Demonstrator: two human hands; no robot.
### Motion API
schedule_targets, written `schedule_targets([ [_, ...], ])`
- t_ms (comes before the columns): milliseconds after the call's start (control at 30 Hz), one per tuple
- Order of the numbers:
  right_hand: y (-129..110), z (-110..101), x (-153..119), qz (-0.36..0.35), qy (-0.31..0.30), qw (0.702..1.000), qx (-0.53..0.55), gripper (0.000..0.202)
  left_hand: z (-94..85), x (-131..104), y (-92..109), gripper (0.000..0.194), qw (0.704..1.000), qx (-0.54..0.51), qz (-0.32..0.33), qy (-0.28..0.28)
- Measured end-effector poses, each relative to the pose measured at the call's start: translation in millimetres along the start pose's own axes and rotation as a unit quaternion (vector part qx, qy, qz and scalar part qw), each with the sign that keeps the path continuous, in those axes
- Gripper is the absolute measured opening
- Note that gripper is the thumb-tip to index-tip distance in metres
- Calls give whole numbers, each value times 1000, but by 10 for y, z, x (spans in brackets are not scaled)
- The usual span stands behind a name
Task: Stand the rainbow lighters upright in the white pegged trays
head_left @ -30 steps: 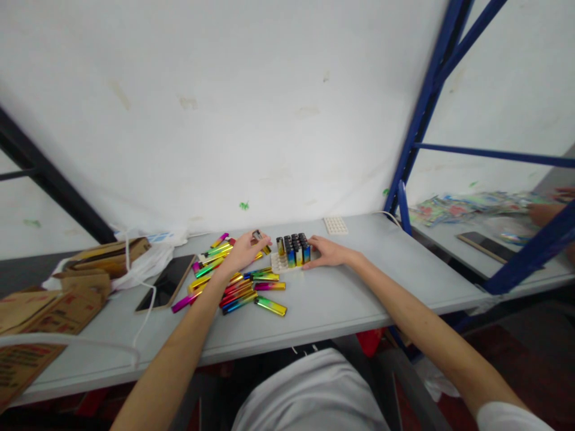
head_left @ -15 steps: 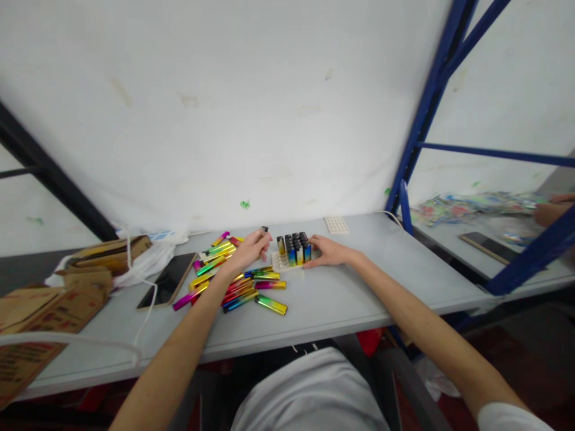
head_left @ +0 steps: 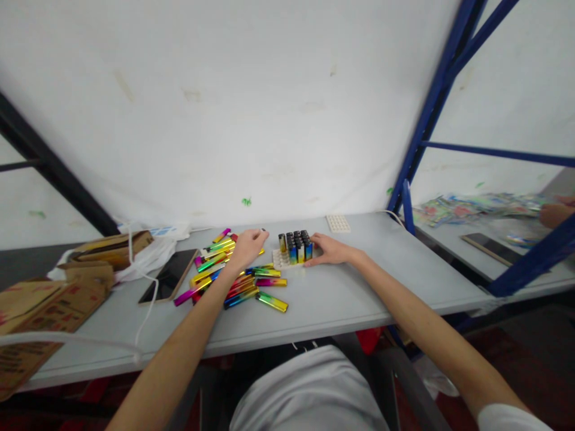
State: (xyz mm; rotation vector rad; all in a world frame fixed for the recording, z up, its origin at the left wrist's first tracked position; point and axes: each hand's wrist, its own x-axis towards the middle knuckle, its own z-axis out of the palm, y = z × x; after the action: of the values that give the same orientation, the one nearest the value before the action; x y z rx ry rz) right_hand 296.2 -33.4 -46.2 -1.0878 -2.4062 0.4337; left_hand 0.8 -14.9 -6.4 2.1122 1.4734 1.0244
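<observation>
My left hand is closed over the heap of shiny coloured lighters. The dark top of one lighter pokes out past its fingers; the rest of that lighter is hidden. To the right stands a white holed tray with a block of upright black-topped lighters in it. One gold lighter is upright at the block's left side, and the tray's front left holes are bare. My right hand grips the right side of the block, thumb in front and fingers behind.
A second white holed tray lies near the wall. To the left are a dark phone, a white cable and cardboard boxes. Past the blue frame, another person's hand is by colourful packets.
My left hand has shifted slightly left and turned, so less of the lighter in it shows. My right hand stays at the block. The view has moved a little.
</observation>
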Motion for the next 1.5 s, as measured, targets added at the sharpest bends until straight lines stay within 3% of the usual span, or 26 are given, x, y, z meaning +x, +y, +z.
schedule_targets([
  [267,14,7,1,2,-3,1000,-5,64,6,-5,5,35,999,12,41,29],
  [433,21,19,0,5,0,1000,3,68,15,-47,67,43,999,12,51,15],
  [567,9,10,2,4,-5,1000,-9,66,15,-39,75,35,999,32,38,13],
  [733,-2,-2,0,6,-10,1000,-10,64,8,-18,30,29,998,32,43,34],
  [967,-15,-4,4,6,-12,1000,-13,67,-11,-72,83,37,996,17,58,69],
  [1267,-5,8,8,3,-8,1000,-12,68,30,-117,125,29,998,-30,58,23],
  [1433,8,10,8,-6,-6,1000,-9,65,44,-123,117,36,994,-96,40,-38],
  [1500,15,11,6,-6,-4,1000,-7,63,33,-110,121,42,995,-81,55,-35],
])
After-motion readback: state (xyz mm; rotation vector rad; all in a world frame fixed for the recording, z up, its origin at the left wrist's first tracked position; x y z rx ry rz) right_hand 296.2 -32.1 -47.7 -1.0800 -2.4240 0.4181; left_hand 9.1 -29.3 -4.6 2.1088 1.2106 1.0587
